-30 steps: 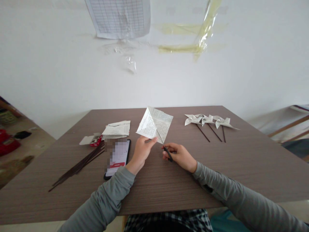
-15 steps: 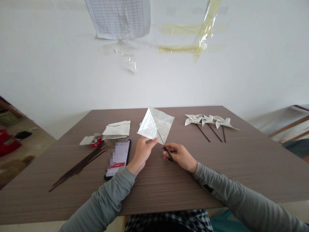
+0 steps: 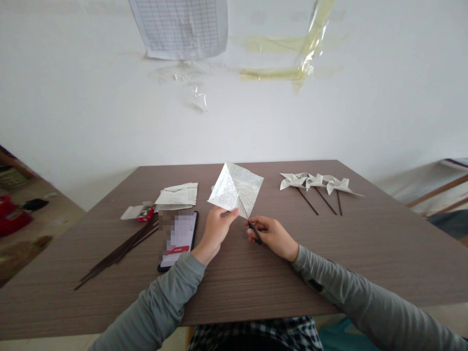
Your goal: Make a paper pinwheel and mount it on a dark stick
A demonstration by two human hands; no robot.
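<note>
Bearing print; pale paper square [image 3: 241, 186], diagonally creased

Matt paper sheet [image 3: 237, 187], glossy tape [image 3: 309, 54], wood-grained tabletop [image 3: 234, 287]

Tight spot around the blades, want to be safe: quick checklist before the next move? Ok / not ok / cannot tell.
1. Paper square gripped by left hand: ok.
2. Scissors held in right hand: ok.
3. Left thumb well away from blades: not ok, close beside them.
4. Cut depth along the diagonal line: cannot tell.
5. Pinwheels clear of both hands: ok, off to the right.
</note>
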